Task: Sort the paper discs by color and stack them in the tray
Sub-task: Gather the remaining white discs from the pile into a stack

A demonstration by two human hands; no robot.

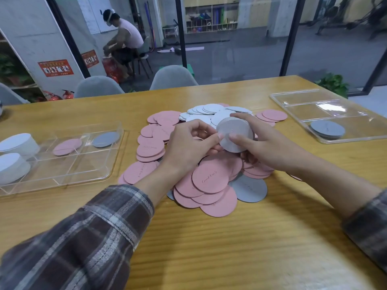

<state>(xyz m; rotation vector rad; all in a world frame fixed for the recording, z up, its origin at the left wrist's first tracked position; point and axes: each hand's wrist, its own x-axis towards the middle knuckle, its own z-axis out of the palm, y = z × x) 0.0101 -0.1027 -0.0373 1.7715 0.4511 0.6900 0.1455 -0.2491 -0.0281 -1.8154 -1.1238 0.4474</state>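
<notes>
While you looked down through the head camera, both of your hands met over the heap in the middle of the wooden table (209,248). Your left hand (188,141) had its fingers curled, with thumb and forefinger pinching the left edge of a small stack of grey discs (234,132). Your right hand (263,141) gripped the same stack from the other side, thumb on its face and fingers wrapped over the far edge. You held the stack tilted, its face toward you, just above the heap.

Below it lay loose pink discs (209,178), overlapping one another and spreading left and right. White discs (209,111) were fanned out on the far side. One grey disc (249,190) lay at the near right edge, partly under the pink ones.

To your left sat a clear divided tray (62,176). It held two white stacks (18,143) at its left end, a pink disc (67,146), and a second grey disc (105,139) in the next compartment. To your right, well apart from the heap, another clear tray (293,105) held a low grey pile (327,128) in its nearest section.

Two grey chairs (173,77) stood at the far edge of the table.
</notes>
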